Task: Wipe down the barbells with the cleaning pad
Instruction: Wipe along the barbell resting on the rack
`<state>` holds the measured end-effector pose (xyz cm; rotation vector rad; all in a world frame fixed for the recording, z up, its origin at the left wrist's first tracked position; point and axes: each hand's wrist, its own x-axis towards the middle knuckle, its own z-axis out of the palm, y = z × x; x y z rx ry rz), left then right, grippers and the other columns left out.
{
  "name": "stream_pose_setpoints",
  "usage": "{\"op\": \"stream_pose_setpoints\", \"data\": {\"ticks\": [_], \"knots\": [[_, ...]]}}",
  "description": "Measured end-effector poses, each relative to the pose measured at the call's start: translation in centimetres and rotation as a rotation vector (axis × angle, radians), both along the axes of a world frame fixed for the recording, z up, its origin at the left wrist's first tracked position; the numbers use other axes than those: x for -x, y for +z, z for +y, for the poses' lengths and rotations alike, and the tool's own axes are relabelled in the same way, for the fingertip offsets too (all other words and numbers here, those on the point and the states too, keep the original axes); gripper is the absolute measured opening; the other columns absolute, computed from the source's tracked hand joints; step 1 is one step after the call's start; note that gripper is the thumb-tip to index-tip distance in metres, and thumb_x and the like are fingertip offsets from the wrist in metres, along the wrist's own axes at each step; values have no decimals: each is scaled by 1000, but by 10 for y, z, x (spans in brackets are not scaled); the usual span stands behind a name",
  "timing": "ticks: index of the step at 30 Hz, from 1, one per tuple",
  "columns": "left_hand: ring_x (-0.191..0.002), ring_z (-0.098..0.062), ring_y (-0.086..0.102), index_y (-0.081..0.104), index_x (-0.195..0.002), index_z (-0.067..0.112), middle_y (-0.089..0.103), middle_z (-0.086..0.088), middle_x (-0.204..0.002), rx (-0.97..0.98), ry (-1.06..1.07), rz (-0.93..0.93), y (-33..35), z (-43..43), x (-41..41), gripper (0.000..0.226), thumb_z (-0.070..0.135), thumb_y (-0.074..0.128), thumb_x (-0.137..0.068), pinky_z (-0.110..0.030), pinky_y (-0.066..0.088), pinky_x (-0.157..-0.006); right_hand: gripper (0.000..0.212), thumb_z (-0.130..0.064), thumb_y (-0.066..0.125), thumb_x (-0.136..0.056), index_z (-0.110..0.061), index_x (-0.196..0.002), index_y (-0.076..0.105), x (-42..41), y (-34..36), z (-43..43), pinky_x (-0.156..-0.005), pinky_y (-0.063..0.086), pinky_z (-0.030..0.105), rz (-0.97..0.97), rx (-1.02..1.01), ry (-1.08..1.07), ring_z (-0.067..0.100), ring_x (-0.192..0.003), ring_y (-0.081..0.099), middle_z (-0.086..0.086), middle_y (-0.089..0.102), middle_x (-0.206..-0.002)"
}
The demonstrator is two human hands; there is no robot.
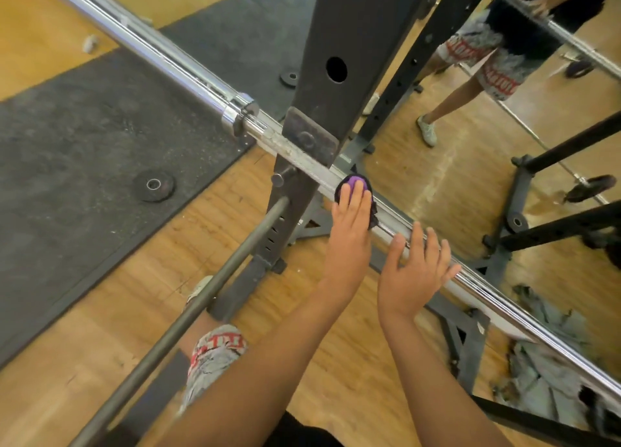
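Observation:
A chrome barbell (188, 66) lies across the rack, running diagonally from the upper left to the lower right. A round purple and black cleaning pad (353, 180) sits on its shaft just right of the rack upright. My left hand (349, 231) presses the pad against the bar with straight fingers. My right hand (415, 272) rests on the shaft a little further right, with its fingers spread over the bar and apart from the pad.
The black rack upright (353, 43) stands just left of the pad, and a dark safety bar (188, 312) juts out toward me. Small weight plates (154, 185) lie on the rubber mat (84, 137). A mirror (470, 184) is behind the bar. Grey cloth (537, 372) lies at lower right.

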<state>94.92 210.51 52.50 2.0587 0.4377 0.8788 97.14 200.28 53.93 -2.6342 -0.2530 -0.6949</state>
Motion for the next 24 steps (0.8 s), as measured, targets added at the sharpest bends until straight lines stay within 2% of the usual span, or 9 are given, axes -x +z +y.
{"op": "stream_pose_setpoints", "data": {"ticks": [3, 6, 8, 12, 15, 17, 20, 22, 24], "knots": [[-158, -20, -5, 29, -156, 0, 26, -17, -165, -243, -177, -5, -14, 22, 17, 71, -16, 45, -89, -38, -3, -128, 42, -41, 47, -105, -20, -139, 60, -1, 2, -2, -120, 10, 59, 10, -4, 4, 34, -140, 40, 8, 57, -144], [-156, -29, 13, 34, -154, 1, 34, -17, -162, -472, -255, -12, -19, 61, 21, 87, -26, 55, -74, -40, 2, -129, 42, -41, 47, -105, -20, -138, 61, 0, 3, -1, -121, 8, 56, 6, -2, 5, 35, -139, 41, 8, 58, -143], [-154, -31, 20, 38, -153, 0, 36, -16, -162, -427, -195, -3, -13, 73, 17, 83, -25, 55, -76, -39, 3, -128, 42, -42, 46, -105, -20, -137, 62, -1, 3, 0, -120, 9, 55, -1, -9, 5, 35, -138, 42, 8, 59, -142], [-155, -29, 14, 41, -151, -1, 37, -16, -161, -237, -85, 75, 0, 27, 15, 67, -17, 42, -86, -46, 12, -128, 41, -41, 48, -105, -19, -136, 63, -1, 2, 0, -120, 10, 56, -8, -18, 3, 36, -137, 43, 9, 60, -140], [-151, -30, 22, 46, -148, -2, 44, -17, -157, -382, -250, 70, 2, 18, 14, 60, -5, 37, -89, -43, 14, -127, 40, -40, 49, -105, -18, -135, 63, -3, 2, -1, -118, 13, 56, -18, -14, 23, 36, -135, 43, 9, 60, -139], [-149, -30, 32, 49, -147, -1, 47, -15, -155, -493, -290, 74, 6, 40, 16, 61, -6, 39, -86, -47, 27, -123, 39, -40, 51, -104, -18, -134, 64, -4, 2, -2, -118, 11, 54, -26, -24, 28, 36, -134, 44, 8, 60, -138], [-148, -31, 34, 47, -149, 0, 46, -14, -156, -475, -186, 146, 10, 80, 25, 77, -19, 60, -75, -53, 36, -118, 37, -39, 53, -104, -19, -134, 64, -4, 0, -1, -121, 5, 50, -26, -57, 30, 35, -136, 42, 7, 60, -139], [-148, -32, 34, 46, -149, 2, 47, -13, -156, -423, -90, 203, 13, 99, 27, 84, -23, 64, -71, -49, 31, -121, 36, -38, 54, -104, -20, -133, 65, -6, -2, -3, -121, 4, 49, -36, -75, 32, 35, -135, 43, 6, 60, -138], [-150, -30, 29, 46, -150, 3, 44, -13, -157, -352, -63, 246, 18, 100, 27, 79, -24, 57, -76, -35, 15, -125, 35, -37, 55, -104, -20, -132, 65, -5, -4, -2, -121, 4, 49, -44, -86, 35, 35, -135, 43, 6, 60, -137]]}}
